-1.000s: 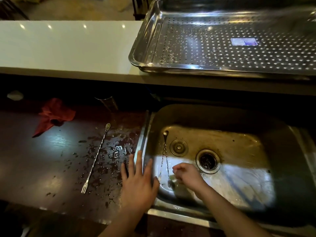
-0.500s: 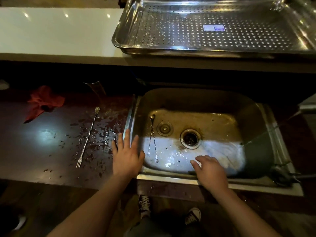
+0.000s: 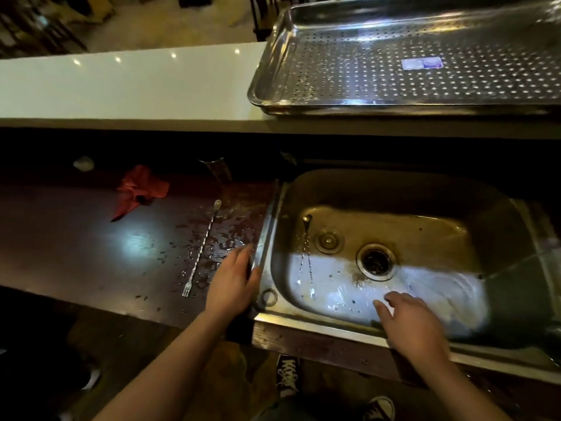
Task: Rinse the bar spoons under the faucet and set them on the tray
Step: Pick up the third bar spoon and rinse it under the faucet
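Spoons first: two bar spoons (image 3: 306,256) lie close together on the floor of the sink (image 3: 501,217), bowls toward the back wall, just left of the drain (image 3: 376,262), and neither of our hands touches them. A third bar spoon (image 3: 202,249) lies on the wet dark surface (image 3: 76,244) left of the sink, its forked end toward us. Our left hand (image 3: 232,281) rests by the sink's left rim, fingers straight, holding nothing. Our right hand (image 3: 416,326) is over the sink's near edge, fingers loosely spread and empty. We see the perforated tray (image 3: 267,86) on the raised white counter (image 3: 121,83) behind the sink, well apart from every spoon. A round plug (image 3: 328,239) sits between the two spoons and the drain. A crumpled red cloth (image 3: 139,189) lies farther left.
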Motion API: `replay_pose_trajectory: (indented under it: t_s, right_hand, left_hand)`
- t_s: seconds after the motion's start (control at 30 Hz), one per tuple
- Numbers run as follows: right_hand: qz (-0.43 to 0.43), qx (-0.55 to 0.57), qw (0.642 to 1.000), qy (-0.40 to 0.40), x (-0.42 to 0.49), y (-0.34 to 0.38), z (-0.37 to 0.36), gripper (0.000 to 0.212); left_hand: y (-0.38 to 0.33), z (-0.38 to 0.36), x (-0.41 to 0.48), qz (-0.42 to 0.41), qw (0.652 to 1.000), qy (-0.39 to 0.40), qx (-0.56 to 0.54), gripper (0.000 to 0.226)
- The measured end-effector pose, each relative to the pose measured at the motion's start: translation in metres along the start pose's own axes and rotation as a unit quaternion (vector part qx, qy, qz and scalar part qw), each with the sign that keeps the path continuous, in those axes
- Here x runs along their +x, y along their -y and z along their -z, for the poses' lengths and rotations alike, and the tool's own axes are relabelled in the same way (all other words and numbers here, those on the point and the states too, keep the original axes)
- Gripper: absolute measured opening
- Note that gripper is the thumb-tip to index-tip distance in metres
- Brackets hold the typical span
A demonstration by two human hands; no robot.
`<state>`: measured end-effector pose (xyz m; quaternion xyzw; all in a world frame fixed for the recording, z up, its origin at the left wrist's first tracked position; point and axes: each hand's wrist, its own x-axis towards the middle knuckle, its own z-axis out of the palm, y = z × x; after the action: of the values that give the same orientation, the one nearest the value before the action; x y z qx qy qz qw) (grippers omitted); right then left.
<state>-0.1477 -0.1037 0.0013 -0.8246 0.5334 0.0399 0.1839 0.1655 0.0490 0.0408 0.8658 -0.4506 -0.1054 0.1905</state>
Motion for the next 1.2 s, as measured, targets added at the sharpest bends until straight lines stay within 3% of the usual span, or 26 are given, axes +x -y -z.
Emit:
replay_pose_trajectory:
  t_s: [0.17,0.3,0.43,0.5,0.7,1.0,1.2]
  right_hand:
    - [0.006,-0.002,1.0,0.001,0.0,0.0,0.001,0.038]
    - [0.01,0.006,1.0,0.005,0.001,0.001,0.001,0.036]
    - [0.007,0.015,1.0,0.008,0.002,0.001,0.0,0.033]
    - [0.005,0.025,1.0,0.008,0.002,0.0,-0.001,0.031]
    - [-0.002,0.039,0.999,0.011,0.004,-0.001,-0.004,0.027]
    - [-0.007,0.039,0.999,0.018,0.006,-0.002,-0.005,0.029]
    - [-0.006,0.041,0.999,0.032,0.007,-0.001,-0.004,0.03]
  left_hand:
    - [0.022,0.017,0.014,0.042,0.996,-0.054,0.057,0.028]
    - [0.045,0.039,0.043,0.137,0.976,-0.119,0.118,0.017]
    - [0.061,0.047,0.068,0.263,0.958,-0.05,0.107,0.04]
    - [0.065,0.042,0.072,0.281,0.954,-0.015,0.104,0.041]
    - [0.072,0.037,0.079,0.273,0.955,-0.01,0.115,0.012]
    - [0.066,0.041,0.08,0.226,0.963,-0.001,0.145,0.023]
    - [0.047,0.041,0.064,0.14,0.983,-0.092,0.072,0.019]
